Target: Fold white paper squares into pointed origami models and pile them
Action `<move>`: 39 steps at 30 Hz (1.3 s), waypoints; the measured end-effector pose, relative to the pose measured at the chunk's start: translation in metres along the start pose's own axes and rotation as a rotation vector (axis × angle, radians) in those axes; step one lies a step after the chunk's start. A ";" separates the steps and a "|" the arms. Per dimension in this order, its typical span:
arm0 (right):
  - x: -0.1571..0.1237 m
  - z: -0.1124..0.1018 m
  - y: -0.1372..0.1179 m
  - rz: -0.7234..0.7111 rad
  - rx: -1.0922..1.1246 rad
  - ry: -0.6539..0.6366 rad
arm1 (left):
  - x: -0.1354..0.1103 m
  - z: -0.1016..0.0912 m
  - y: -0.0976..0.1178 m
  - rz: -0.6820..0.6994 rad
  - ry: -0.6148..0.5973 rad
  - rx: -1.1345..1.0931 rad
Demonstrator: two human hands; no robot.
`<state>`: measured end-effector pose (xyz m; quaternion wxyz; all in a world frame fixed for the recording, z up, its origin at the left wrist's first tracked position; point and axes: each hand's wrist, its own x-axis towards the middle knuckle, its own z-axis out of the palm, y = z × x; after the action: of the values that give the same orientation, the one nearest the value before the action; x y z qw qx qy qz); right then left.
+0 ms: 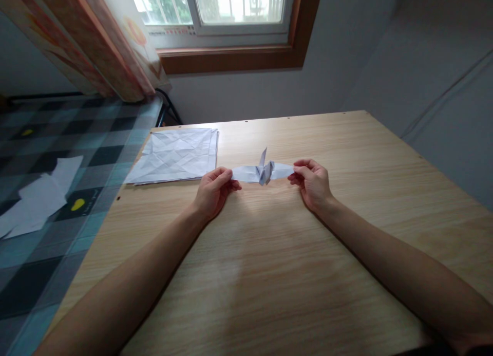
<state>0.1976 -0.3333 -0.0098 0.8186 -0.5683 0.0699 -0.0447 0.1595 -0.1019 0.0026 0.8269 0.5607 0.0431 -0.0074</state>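
Your two bare forearms came in from the near edge of the wooden table [269, 279] and met toward its middle. The left hand [212, 190] and right hand [313, 184] sat apart, level with each other, low over the tabletop. The folded paper crane [264, 172] hung stretched between them.

The left hand was curled, thumb and fingers pinched on the crane's left wing tip. The right hand was likewise curled and pinched the right wing tip. Neither hand was spread open, and both were grasping the crane. The wings lay out nearly flat in a line. The body sat midway between the hands, with a point sticking up from it. You couldn't tell whether the crane's underside touched the table.

Just beyond the left hand, close but not touching it, lay a stack of creased white sheets [175, 154], flat near the table's left edge. Nothing lay on the table between you and the crane.

Left of the table was a checked cloth surface [50, 274] with loose white paper pieces [36, 197] on it. Further back hung a patterned curtain [96, 42] beside a wood-framed window [231, 9], with a plain wall [404, 63] on the right.
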 end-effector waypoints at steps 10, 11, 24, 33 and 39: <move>0.003 -0.004 -0.002 0.009 -0.034 0.014 | 0.002 -0.002 0.000 0.005 0.017 -0.011; 0.003 -0.003 -0.003 0.012 -0.035 0.016 | 0.002 -0.003 0.000 0.009 0.012 -0.017; 0.006 -0.006 -0.003 -0.010 -0.047 0.031 | 0.003 -0.005 -0.001 0.025 0.007 -0.017; 0.009 -0.007 0.001 -0.089 -0.106 0.020 | 0.000 0.001 0.001 0.084 0.035 0.119; 0.017 -0.015 0.002 -0.173 -0.137 0.063 | 0.000 -0.001 0.000 0.157 0.055 0.258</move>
<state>0.2121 -0.3490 -0.0176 0.7685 -0.6250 0.0492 -0.1281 0.1591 -0.1016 0.0022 0.7444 0.6641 0.0203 0.0672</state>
